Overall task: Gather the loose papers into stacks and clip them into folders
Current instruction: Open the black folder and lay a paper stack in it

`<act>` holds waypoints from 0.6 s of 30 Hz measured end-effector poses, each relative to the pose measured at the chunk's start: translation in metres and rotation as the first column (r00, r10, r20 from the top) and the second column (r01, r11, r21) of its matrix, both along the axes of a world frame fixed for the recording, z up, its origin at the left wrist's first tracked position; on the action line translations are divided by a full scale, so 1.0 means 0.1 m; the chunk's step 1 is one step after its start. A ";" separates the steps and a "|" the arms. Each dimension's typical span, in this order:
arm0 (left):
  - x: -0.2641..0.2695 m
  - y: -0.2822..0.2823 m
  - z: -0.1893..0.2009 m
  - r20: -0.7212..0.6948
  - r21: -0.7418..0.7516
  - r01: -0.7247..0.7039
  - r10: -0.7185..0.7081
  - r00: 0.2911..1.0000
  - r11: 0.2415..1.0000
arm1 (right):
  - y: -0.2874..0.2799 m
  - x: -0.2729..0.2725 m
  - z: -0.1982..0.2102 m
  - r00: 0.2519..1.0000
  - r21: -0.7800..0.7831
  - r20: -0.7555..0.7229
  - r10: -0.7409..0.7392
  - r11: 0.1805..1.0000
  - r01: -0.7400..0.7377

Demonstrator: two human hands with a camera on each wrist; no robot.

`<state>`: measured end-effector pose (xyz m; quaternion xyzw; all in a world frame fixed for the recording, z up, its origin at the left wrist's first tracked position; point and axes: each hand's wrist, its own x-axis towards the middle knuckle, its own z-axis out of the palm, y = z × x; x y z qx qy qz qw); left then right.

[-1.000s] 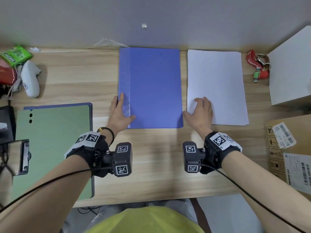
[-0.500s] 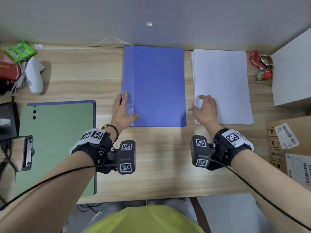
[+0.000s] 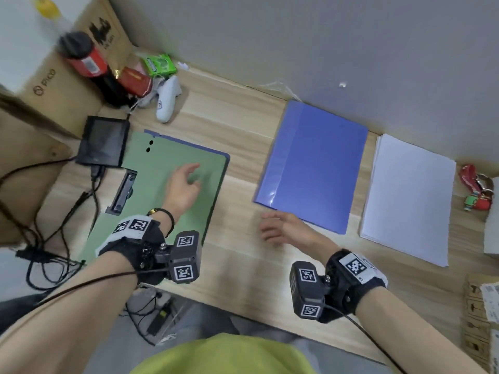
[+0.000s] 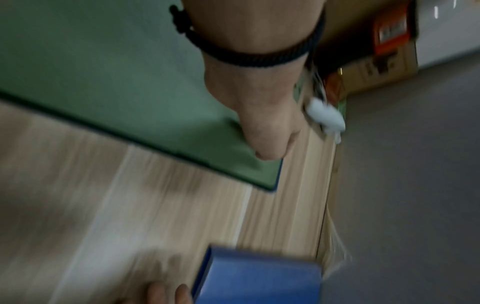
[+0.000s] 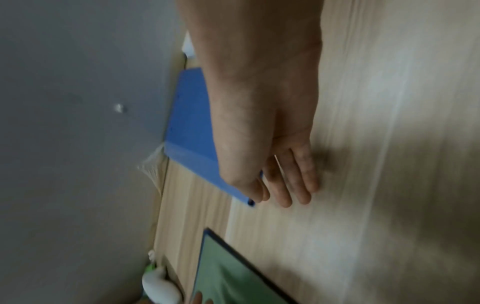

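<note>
A closed blue folder (image 3: 313, 163) lies flat on the wooden desk, with a stack of white papers (image 3: 410, 195) just to its right. To the left lies a green sheet (image 3: 162, 184) on an open folder with a black metal clip (image 3: 122, 193) at its left side. My left hand (image 3: 186, 179) hovers over the green sheet, fingers loosely spread, holding nothing. My right hand (image 3: 275, 228) is over bare desk at the blue folder's near left corner, fingers straight and empty. In the right wrist view the right hand (image 5: 283, 185) shows extended fingers beside the blue folder (image 5: 192, 127).
A white controller (image 3: 167, 99), green packet (image 3: 159, 64), red can (image 3: 83, 56) and a small dark screen (image 3: 104, 140) with cables crowd the desk's far left, beside cardboard boxes (image 3: 54, 85). A red keyring (image 3: 475, 187) lies right of the papers. The grey wall (image 3: 297, 36) borders the desk's far edge.
Both hands left the blue folder and the papers and swung left; the left hand is now above the green sheet, the right near the folder's corner. The head view turned left.
</note>
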<state>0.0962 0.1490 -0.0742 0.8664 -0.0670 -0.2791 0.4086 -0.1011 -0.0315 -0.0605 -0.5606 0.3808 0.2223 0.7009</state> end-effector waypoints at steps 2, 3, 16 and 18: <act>0.14 0.49 -0.03 0.096 0.179 -0.103 0.087 0.992 0.978 | 0.24 0.19 -0.07 1.000 0.050 -0.006 0.012 0.999 -0.011; 0.19 0.71 -0.03 0.129 0.259 -0.154 0.124 0.984 0.953 | 0.36 0.27 -0.11 1.000 0.066 -0.009 0.016 0.998 -0.015; 0.06 1.47 0.11 0.122 0.488 -0.260 0.230 0.966 0.833 | 1.08 0.83 -0.29 0.991 -0.045 -0.118 -0.070 0.997 0.065; 0.07 1.42 0.13 0.073 0.439 -0.269 0.264 0.962 0.857 | 1.11 0.82 -0.29 0.987 -0.028 -0.127 -0.098 0.995 0.095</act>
